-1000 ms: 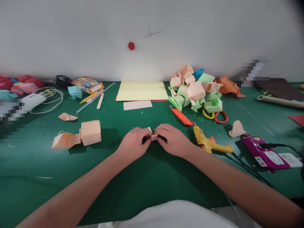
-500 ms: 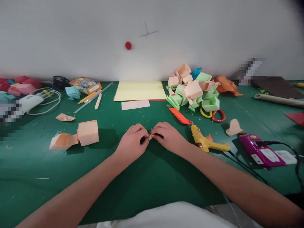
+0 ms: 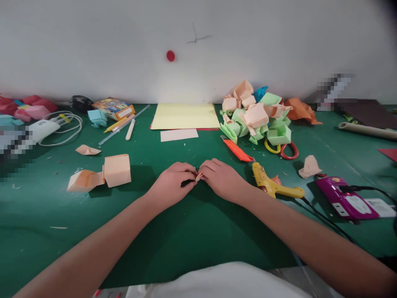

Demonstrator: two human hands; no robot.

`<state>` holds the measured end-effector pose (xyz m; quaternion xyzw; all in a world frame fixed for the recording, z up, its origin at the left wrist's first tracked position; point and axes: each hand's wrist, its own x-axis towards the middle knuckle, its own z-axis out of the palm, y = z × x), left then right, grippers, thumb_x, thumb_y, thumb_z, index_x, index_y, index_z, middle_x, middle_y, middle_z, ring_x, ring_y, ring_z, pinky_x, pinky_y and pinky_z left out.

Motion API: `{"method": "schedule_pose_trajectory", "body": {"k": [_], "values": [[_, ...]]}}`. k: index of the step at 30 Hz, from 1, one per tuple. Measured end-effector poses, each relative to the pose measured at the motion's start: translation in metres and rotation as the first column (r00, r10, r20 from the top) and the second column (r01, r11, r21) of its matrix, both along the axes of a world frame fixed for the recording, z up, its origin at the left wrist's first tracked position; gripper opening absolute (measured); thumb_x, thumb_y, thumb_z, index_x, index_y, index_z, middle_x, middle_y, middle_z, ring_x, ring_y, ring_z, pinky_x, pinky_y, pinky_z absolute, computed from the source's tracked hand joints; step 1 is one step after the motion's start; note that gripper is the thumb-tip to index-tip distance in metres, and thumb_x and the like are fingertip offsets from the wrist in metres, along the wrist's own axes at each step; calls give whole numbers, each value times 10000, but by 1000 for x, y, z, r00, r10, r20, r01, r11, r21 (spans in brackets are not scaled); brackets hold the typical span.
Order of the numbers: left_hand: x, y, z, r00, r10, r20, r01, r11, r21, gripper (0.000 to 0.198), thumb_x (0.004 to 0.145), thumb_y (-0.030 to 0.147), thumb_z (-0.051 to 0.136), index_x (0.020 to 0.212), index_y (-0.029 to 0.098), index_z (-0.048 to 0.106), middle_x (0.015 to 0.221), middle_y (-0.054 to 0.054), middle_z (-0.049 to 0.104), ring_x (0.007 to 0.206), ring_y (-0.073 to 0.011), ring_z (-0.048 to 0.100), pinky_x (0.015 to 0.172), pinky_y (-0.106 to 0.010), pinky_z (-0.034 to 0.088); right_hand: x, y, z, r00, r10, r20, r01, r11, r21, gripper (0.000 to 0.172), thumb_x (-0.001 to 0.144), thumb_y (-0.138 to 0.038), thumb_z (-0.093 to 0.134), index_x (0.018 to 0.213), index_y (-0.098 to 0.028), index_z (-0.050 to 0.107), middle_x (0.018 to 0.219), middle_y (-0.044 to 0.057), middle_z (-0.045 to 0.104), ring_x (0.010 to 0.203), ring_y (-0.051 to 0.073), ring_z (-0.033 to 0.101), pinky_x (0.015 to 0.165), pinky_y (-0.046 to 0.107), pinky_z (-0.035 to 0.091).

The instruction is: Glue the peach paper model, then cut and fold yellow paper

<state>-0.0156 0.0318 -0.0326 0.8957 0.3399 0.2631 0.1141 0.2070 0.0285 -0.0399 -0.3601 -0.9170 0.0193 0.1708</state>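
Between my fingertips is a small folded piece of peach paper point(image 3: 199, 176), mostly hidden by the fingers. My left hand point(image 3: 173, 182) pinches it from the left, thumb below and fingers above. From the right, my right hand point(image 3: 221, 180) has its fingers closed on the same piece. Both hands are over the middle of the green table point(image 3: 186, 231). Left of them stands a peach paper box point(image 3: 117, 170), joined by a strip to a second folded peach paper shape point(image 3: 83, 181). A small folded peach scrap point(image 3: 88, 150) lies behind these.
Right of my hands lie a yellow glue gun point(image 3: 276, 186) with its cord, an orange cutter point(image 3: 237, 150), red-and-yellow-handled scissors point(image 3: 289, 150) and a purple power unit point(image 3: 345, 198). Crumpled paper shapes point(image 3: 256, 116) are piled behind. Yellow sheets point(image 3: 186, 116) lie against the wall.
The whole view has shifted slightly. My fingertips have moved a little on the peach paper, and the piece now sits at a different angle. Both hands still hold it.
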Motion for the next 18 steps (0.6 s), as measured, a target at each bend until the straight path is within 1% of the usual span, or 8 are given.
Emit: {"method": "schedule_pose_trajectory", "body": {"k": [2, 5, 10, 14, 18], "values": [[1, -1, 1, 1000, 11, -18, -10, 1000, 9, 155, 917, 187, 629, 877, 224, 774, 1071, -55, 730, 994, -217, 681, 906, -388, 560, -1, 0, -1, 999, 0, 44, -1, 1000, 28, 203, 1029, -129, 432, 1040, -153, 633, 1046, 118, 626, 899, 257, 493, 836, 403, 449], [2, -2, 3, 999, 16, -40, -16, 1000, 20, 164, 930, 198, 620, 892, 227, 777, 1093, -61, 718, 1015, -222, 672, 932, -412, 542, 0, 0, 0, 999, 18, 51, -19, 1000, 12, 209, 1022, -113, 422, 1028, -155, 627, 1037, 111, 617, 892, 255, 474, 825, 395, 438], [2, -4, 4, 999, 34, -34, -33, 998, 46, 163, 934, 215, 628, 895, 232, 785, 1129, -74, 708, 1082, -241, 636, 970, -424, 523, 2, 4, 5, 998, 42, -41, -45, 997, -62, 179, 1024, -140, 463, 969, -180, 629, 991, 88, 628, 871, 234, 486, 835, 388, 439], [2, -3, 4, 997, 65, -37, -66, 998, -9, 108, 898, 233, 684, 890, 252, 790, 1158, -68, 689, 1110, -256, 602, 970, -432, 513, 2, 4, 7, 995, 4, -104, -14, 995, -97, 145, 1017, -173, 532, 935, -186, 650, 960, 73, 655, 865, 221, 508, 825, 368, 451], [2, -1, 4, 995, 87, -40, -88, 996, -31, 122, 904, 262, 681, 836, 247, 781, 1142, -69, 678, 1113, -262, 584, 972, -445, 498, 1, 2, 5, 991, -53, -121, 42, 995, -89, 123, 1005, -205, 583, 915, -192, 667, 957, 62, 675, 874, 216, 528, 783, 341, 461]]}}
